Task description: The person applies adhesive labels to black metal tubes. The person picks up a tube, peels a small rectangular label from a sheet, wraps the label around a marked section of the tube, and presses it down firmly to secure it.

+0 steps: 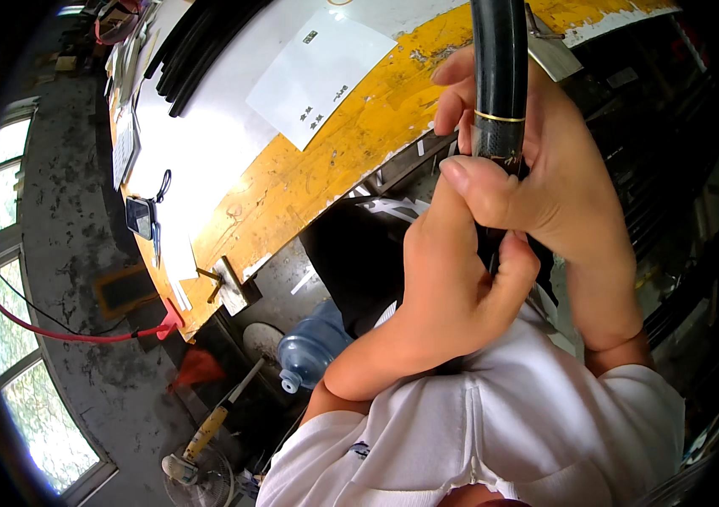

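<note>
A glossy black hose (499,63) comes down from the upper edge, with a thin gold-coloured line round it. Below that line its surface looks dark and woven, with a few frayed bits at the lower end. My right hand (558,165) is wrapped round this lower part, its fingers behind the hose and its thumb bent across the front. Just beneath, my left hand (461,275) is closed, pressed up against the right thumb. Something dark shows between its fingers and thumb, mostly hidden, and I cannot tell whether it belongs to the hose.
A worn yellow table (271,190) carries a white sheet (321,76), several black hoses (195,51) and a small dark device (139,217). A metal clamp-like piece (228,286) sits at its near corner. Below stand a blue water bottle (313,342) and a fan (199,473).
</note>
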Demonstrator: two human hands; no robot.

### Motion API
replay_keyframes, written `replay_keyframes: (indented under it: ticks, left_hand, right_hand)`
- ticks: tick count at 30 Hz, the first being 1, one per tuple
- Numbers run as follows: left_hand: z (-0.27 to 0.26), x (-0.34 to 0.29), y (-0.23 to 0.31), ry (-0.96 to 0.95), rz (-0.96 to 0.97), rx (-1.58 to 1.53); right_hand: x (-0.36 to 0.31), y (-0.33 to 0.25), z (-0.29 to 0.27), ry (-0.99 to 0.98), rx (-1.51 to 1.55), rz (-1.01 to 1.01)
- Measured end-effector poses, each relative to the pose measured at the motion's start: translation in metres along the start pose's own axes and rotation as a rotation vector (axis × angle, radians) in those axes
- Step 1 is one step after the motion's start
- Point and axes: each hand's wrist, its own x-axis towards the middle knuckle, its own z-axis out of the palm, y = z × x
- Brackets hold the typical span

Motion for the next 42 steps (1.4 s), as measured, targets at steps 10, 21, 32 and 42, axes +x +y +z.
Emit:
replay_keyframes:
  ticks: [10,21,32,42]
  left_hand:
    - [0.013,0.028,-0.002,-0.191,0.136,-0.002]
    - [-0.026,0.002,-0.012,-0.042,0.305,0.387]
    - [-0.055,-0.005,-0.005,0.303,0.476,0.735]
    - [-0.085,-0.002,-0.016,0.502,0.485,1.029]
  right_hand:
    - [0.067,-0.061,-0.054,0.498,0.281,-0.108]
    - [0.07,0.007,-0.219,0.451,-0.514,0.104]
    - [0.033,0.046,-0.274,0.286,-1.332,-0.202]
    - [0.032,0.099,-0.387,0.075,-1.66,-0.588]
